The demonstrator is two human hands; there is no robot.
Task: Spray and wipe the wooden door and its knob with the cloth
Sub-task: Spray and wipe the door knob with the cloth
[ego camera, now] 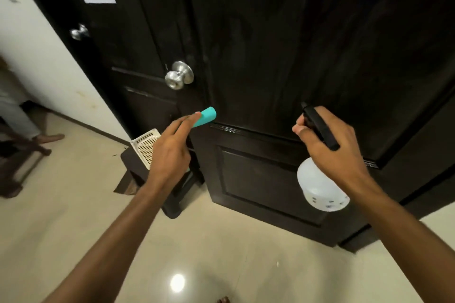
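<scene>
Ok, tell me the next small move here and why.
Probably squeeze the trigger. The right hand grips the spray bottle with its nozzle aimed at the dark door, close to the panel. The left hand holds the teal cloth ready below the knob, so wiping could follow.

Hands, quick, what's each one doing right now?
Left hand: holds the teal cloth, fingers mostly straight along it.
Right hand: curled round the spray bottle.
</scene>
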